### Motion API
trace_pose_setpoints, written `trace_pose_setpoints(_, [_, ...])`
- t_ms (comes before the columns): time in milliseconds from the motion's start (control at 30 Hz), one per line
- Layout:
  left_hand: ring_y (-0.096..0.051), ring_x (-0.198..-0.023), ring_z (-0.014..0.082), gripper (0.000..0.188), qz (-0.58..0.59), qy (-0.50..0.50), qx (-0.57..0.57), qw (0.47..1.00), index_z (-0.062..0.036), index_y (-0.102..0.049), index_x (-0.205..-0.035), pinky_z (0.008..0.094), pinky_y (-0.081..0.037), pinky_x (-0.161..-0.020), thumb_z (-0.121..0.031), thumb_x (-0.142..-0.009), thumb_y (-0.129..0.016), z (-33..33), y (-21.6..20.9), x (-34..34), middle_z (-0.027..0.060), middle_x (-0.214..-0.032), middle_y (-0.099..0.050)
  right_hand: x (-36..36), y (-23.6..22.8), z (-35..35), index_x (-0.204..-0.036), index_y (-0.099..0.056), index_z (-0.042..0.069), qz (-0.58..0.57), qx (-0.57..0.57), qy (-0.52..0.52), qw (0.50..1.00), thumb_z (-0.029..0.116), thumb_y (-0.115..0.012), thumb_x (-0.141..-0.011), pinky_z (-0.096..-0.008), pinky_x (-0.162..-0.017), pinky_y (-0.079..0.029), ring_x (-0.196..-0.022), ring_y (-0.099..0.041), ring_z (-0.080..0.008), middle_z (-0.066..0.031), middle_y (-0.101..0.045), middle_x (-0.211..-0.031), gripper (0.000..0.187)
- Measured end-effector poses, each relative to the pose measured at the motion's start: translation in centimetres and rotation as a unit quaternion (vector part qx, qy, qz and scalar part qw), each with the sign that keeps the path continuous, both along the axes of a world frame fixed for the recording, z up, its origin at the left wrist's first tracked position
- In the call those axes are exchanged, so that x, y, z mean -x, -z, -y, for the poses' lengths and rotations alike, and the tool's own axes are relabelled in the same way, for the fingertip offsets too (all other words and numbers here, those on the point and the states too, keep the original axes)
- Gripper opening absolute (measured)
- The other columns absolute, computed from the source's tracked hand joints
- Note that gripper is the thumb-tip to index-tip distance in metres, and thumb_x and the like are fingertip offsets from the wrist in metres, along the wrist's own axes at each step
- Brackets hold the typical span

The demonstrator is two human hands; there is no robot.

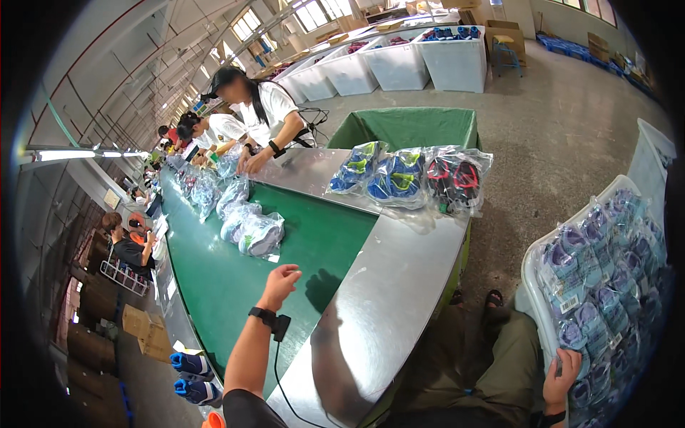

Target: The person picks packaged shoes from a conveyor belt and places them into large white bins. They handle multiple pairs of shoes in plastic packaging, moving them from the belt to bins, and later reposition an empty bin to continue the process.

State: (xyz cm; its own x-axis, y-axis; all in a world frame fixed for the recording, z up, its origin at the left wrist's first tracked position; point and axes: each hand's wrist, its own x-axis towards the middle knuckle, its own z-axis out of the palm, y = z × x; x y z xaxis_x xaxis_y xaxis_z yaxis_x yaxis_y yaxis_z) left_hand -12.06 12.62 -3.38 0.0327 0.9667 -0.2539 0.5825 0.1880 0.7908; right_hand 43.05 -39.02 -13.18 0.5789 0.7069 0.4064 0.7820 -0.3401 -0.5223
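Observation:
My left hand [280, 287] hangs above the green conveyor belt [214, 299], fingers apart and nothing in them, its shadow falling on the belt. Just beyond it lie clear-bagged pale purple shoes [261, 234]. On the right, my right hand [561, 378] is at the near rim of a white bin [531, 285], thumb and fingers apart beside the bagged shoes. A small dark patch shows between them; I cannot tell whether it is a thing or a shadow. Bagged purple and teal shoes [592, 321] fill the bin.
Bagged blue shoes [396, 177] and bagged black-red shoes [454, 182] sit on the metal table edge [385, 285]. A green-lined cart [407, 128] stands behind them. Co-workers [267, 118] handle bags along the belt's far side. White bins [453, 64] line the back.

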Motion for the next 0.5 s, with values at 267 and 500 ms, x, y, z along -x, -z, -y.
trace_pose_setpoints(267, [-0.057, -0.130, 0.0404, 0.073, -0.283, -0.057, -0.214, 0.933, 0.0021, -0.059, -0.138, 0.0444, -0.045, -0.110, -0.034, -0.079, -0.080, -9.0, 4.3, 7.4, 0.0270, -0.137, -0.061, 0.0, 0.7, -0.1, -0.108, -0.064, -0.003, 0.024, -0.020, -0.008, 0.999, -0.003, -0.062, -0.085, -0.0495, -0.092, -0.043, -0.099, -0.055, -0.0403, -0.0201, -0.058, -0.102, 0.024])
trace_pose_setpoints(500, [-0.029, -0.151, 0.0453, 0.093, -0.371, -0.101, -0.195, 0.902, -0.0026, -0.040, -0.156, 0.0478, -0.027, -0.126, -0.039, -0.079, -0.080, -13.3, 4.7, 7.7, 0.0259, -0.163, -0.034, 0.0, -1.3, -1.6, -0.105, -0.074, 0.001, 0.165, -0.005, -0.031, 0.986, 0.001, -0.071, -0.089, -0.0506, -0.082, -0.052, -0.088, -0.066, -0.0402, -0.0195, -0.069, -0.092, 0.017])
